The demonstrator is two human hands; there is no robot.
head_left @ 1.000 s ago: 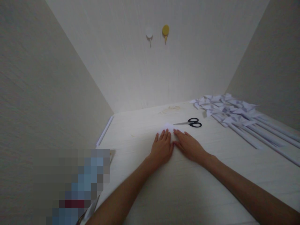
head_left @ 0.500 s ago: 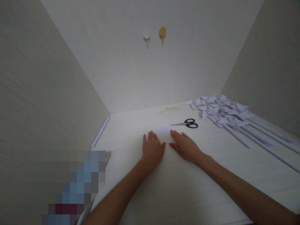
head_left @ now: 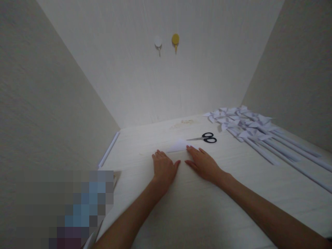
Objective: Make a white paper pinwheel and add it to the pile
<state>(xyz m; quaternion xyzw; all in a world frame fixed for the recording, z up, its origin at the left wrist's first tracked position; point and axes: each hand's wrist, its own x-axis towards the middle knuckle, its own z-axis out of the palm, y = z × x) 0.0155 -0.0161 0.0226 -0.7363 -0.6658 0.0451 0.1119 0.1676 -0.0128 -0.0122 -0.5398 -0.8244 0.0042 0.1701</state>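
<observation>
Folded white paper [head_left: 178,146] lies flat on table [head_left: 181,207], just beyond both sets of fingertips. Right hand [head_left: 203,163] touches its right corner with its fingertips. Left hand [head_left: 163,168] is near its left tip, contact unclear. Both hands palm-down, fingers straight and close together, gripping nothing. Black scissors [head_left: 207,138] just past right fingers; paper pinwheels [head_left: 241,121] farther right.
</observation>
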